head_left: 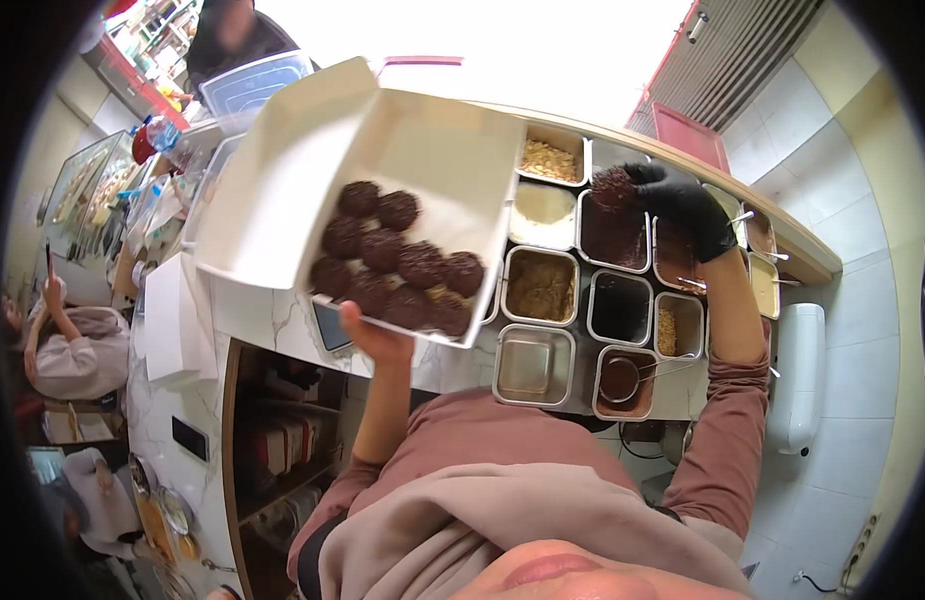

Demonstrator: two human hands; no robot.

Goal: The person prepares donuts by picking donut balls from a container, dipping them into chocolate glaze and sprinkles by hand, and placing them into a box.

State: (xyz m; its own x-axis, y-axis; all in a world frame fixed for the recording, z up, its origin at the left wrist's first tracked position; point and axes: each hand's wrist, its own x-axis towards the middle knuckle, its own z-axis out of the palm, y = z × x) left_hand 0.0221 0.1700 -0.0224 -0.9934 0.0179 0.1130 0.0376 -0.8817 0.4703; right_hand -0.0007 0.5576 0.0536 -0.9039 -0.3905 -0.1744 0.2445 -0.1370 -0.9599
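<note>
An open white box (438, 150) with several dark, sprinkle-coated chocolate balls (381, 250) grouped at its near end is tilted toward me. My bare left hand (378, 335) grips the box's near edge, thumb up against its side. In my right hand (673, 200), gloved in black, a single chocolate ball (613, 187) is pinched by the fingers. That hand is above a metal tray of dark sprinkles (615, 235), at its far edge.
Around the sprinkle tray stand trays of chopped nuts (550, 160), white cream (544, 214) and brown paste (542, 287). A sieve (620, 380) rests in a near tray. A phone (191, 438) lies on the left counter. Other people (83, 350) are at the left and far side.
</note>
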